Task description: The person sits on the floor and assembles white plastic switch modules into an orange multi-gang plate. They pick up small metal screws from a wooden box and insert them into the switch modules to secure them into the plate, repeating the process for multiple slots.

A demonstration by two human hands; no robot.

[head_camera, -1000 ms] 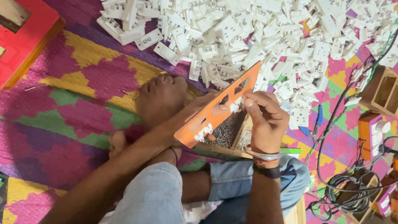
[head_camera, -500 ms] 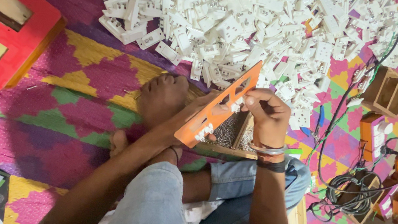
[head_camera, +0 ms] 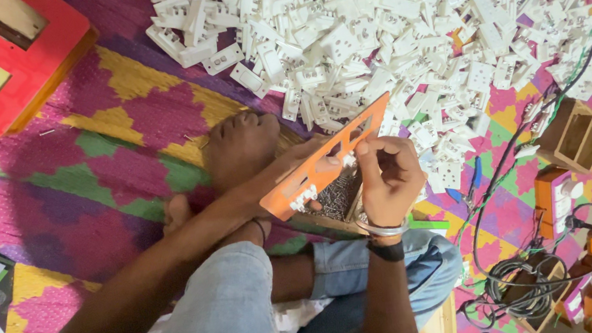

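At the centre of the frame the left hand (head_camera: 289, 171) grips an orange plate (head_camera: 325, 157) with cut-out openings, tilted over the lap. The right hand (head_camera: 387, 174) is curled at its right edge, fingers pinched on it. A heap of white switch parts (head_camera: 398, 18) fills the upper right on the patterned mat (head_camera: 85, 162).

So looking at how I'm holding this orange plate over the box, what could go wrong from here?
The orange cut-out plate sits tilted between your left hand and right hand, so it could slip off the wooden box beneath. The white socket piece at its lower edge might drop out. The pile of white plastic socket parts lies close, so a fallen piece could get lost in it.
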